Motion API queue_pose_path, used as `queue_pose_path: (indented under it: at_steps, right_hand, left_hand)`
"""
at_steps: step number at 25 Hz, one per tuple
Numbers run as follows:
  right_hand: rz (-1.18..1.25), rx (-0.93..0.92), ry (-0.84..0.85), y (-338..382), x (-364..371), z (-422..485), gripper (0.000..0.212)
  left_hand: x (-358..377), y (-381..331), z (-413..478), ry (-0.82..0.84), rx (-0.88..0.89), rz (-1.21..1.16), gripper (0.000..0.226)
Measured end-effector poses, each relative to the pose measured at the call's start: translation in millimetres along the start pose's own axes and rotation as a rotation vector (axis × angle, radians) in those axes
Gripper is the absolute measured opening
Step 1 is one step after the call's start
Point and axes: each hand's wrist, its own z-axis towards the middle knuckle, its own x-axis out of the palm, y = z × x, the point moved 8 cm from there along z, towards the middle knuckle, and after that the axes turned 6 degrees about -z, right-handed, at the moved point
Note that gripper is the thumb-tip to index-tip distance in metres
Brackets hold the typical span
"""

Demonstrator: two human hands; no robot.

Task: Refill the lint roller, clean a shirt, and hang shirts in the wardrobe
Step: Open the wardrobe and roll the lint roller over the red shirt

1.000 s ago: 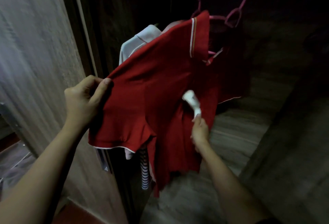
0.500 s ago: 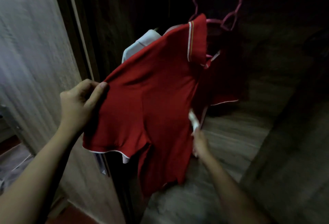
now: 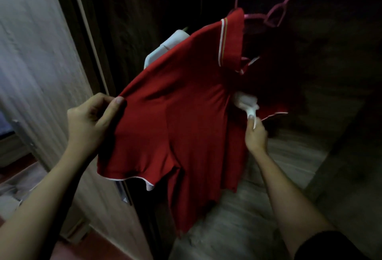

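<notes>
The red polo shirt [image 3: 186, 115] hangs on a pink hanger [image 3: 275, 14] inside the open wardrobe, in front of a white shirt [image 3: 165, 49] of which only the shoulder shows. The person's left hand [image 3: 91, 123] pinches the shoulder of the red shirt between thumb and curled fingers and holds the sleeve out to the left, so the cloth is stretched. The right hand [image 3: 256, 135] grasps the white handle of the lint roller [image 3: 246, 102], with the thumb laid along it. The roller head, which is blurred, lies against the front of the shirt, below the collar. The wardrobe door [image 3: 41, 53] stands at the left, and a pale wooden board [image 3: 268, 208] lies under the shirt.
</notes>
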Motion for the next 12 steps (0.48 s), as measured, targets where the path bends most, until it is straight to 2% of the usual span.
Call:
queue_pose_path:
  at_steps: [1, 4, 7, 9, 12]
  right_hand:
    - [-0.032, 0.036, 0.066, -26, 23, -13, 0.036]
    - [-0.211, 0.125, 0.409, -97, 88, -72, 0.042]
    - [-0.278, 0.141, 0.535, -113, 88, -100, 0.057]
    - [-0.312, 0.08, 0.495, -99, 66, -83, 0.054]
    - [-0.342, 0.026, 0.227, -63, 6, -17, 0.042]
  left_hand:
    - [0, 1, 0, 0.0, 0.003, 0.0, 0.016]
    - [1, 2, 0, 0.018, 0.015, 0.004, 0.015]
    - [1, -2, 0, 0.029, 0.015, 0.0, 0.016]
    - [1, -2, 1, 0.031, 0.012, -0.004, 0.015]
    - [1, -1, -1, 0.022, 0.014, -0.019, 0.013]
